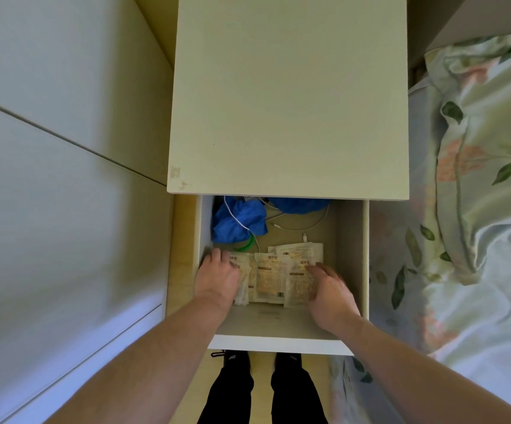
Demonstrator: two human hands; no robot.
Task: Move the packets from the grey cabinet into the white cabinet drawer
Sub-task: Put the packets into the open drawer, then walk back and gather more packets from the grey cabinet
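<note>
The white cabinet (288, 96) stands in the middle with its drawer (350, 255) pulled out toward me. Several pale packets (271, 276) with orange print lie spread on the drawer floor. My left hand (217, 278) rests flat on the leftmost packets, fingers straight and pointing to the back. My right hand (329, 289) lies against the right side of the packets, fingers relaxed and touching the rightmost one. The grey cabinet is out of view.
Blue cloth (239, 221), a white cable (297, 224) and something green (245, 244) fill the back of the drawer. A bed with a floral quilt (474, 179) is close on the right. White wardrobe panels (64, 179) line the left. My feet stand below the drawer front.
</note>
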